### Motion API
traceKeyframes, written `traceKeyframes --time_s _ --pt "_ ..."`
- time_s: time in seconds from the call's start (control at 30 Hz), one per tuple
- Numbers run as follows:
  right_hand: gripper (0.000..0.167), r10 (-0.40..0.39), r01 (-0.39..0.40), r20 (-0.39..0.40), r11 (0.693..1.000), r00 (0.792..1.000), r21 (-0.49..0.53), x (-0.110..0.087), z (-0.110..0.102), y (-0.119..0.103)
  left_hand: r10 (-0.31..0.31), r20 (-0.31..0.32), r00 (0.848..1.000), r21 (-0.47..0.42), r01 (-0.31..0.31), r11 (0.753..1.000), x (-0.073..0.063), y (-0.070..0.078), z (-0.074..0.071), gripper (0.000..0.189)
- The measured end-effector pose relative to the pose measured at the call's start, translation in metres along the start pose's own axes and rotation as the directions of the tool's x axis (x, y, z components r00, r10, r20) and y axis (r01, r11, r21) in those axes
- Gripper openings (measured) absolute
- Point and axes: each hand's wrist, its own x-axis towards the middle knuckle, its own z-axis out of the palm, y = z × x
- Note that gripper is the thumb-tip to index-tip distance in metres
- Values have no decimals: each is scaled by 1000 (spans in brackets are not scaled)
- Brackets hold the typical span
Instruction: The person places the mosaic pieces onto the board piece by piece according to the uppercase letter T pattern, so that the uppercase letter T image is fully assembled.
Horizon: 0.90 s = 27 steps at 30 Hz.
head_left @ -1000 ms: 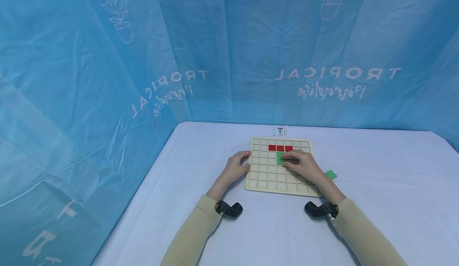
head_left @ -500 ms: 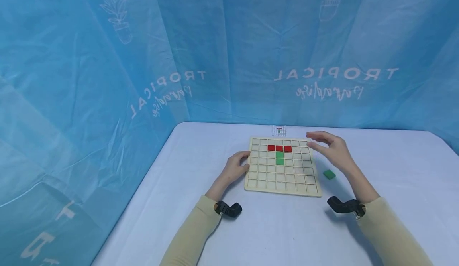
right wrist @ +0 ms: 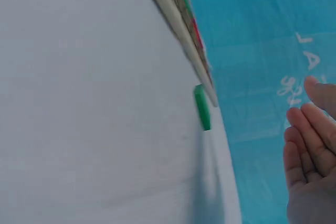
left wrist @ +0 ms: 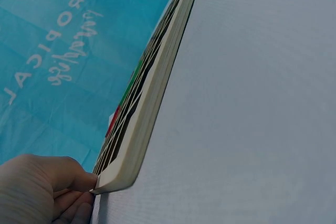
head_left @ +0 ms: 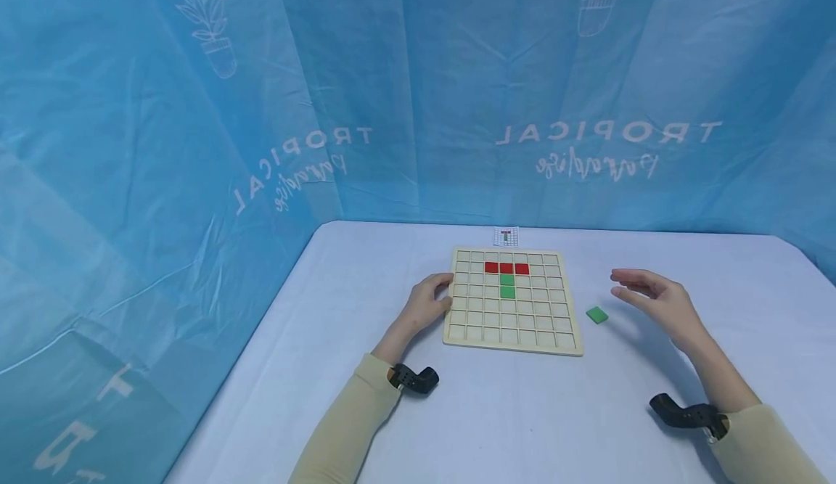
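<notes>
A pale wooden grid board [head_left: 512, 324] lies on the table; in the left wrist view its edge [left wrist: 157, 98] runs up from the hand. Three red square tiles [head_left: 506, 268] form a row near its top, with two green tiles [head_left: 507, 286] in a column below the middle one. My left hand [head_left: 424, 304] holds the board's left edge with fingertips and thumb. One loose green tile [head_left: 597, 315] lies on the cloth off the board's right side. To the right of that tile, my right hand [head_left: 660, 306] hovers with relaxed fingers, holding nothing.
Behind the board lies a small printed card [head_left: 506, 236] showing a red and green T on a grid. White cloth [head_left: 496, 426] covers the table. Blue curtains [head_left: 457, 107] hang behind it and on the left.
My right hand has let go at the green tiles on the board, lifted off and moved right, past the loose green tile. My left hand stays at the board's edge.
</notes>
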Motion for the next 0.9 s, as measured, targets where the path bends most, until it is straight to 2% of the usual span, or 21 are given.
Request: traceKeyframes --time_s 0.2,0.3,0.4,0.57,0.67,0.9 --pt "49 -5 5 5 997 1000 72 -7 14 17 1 -2 1000 3 -1 1000 1 1 -1 48" --pt "51 -9 8 18 997 1000 72 -9 21 24 4 -5 1000 4 -4 1000 0 0 -1 49" --pt "51 -18 18 16 1000 1000 0 -11 26 28 8 -4 1000 -2 -8 1000 0 0 -1 49" --pt "55 -101 104 26 985 995 -140 -13 32 28 6 -1 1000 -5 -6 1000 0 -1 0 49" --pt "54 -156 160 37 974 987 -162 -14 35 29 13 -2 1000 -7 -13 1000 0 -1 0 49" --pt "33 -262 257 -5 948 965 -189 -12 42 33 14 -6 1000 4 -14 1000 0 -2 1 48"
